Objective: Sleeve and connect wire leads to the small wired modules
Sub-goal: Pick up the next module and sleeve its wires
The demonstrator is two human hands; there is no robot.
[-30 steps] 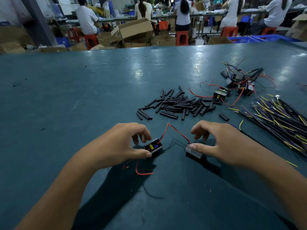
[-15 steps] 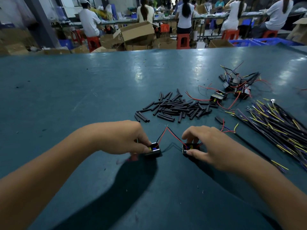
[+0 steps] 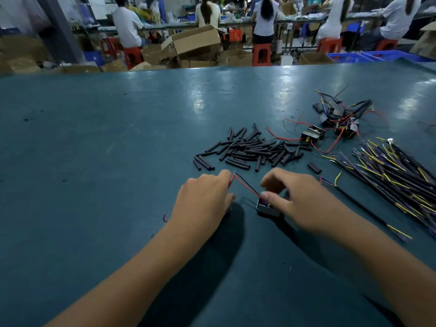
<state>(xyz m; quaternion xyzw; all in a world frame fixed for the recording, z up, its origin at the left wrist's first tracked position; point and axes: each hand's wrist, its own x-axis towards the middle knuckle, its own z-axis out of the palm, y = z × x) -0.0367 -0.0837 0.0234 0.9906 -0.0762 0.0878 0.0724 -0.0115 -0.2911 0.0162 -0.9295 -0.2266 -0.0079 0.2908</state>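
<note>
My right hand (image 3: pixel 295 204) pinches a small black wired module (image 3: pixel 266 208) lying on the green table (image 3: pixel 118 161). Red and black leads (image 3: pixel 243 182) rise from this module to a peak near my left fingertips. My left hand (image 3: pixel 203 201) curls over a second module, which is hidden under the palm; a red wire end (image 3: pixel 164 217) pokes out to its left. A pile of black sleeve tubes (image 3: pixel 252 149) lies just beyond both hands.
More wired modules (image 3: pixel 337 121) with red leads lie at the back right. A bundle of black, yellow and purple wire leads (image 3: pixel 396 171) fans out at the right. One lead (image 3: pixel 368 211) and a loose sleeve (image 3: pixel 314 167) lie near my right hand. People work beyond the table.
Both hands have moved closer together with the modules. My left hand now covers its module, which showed before. The joined leads stand in a tighter peak.
</note>
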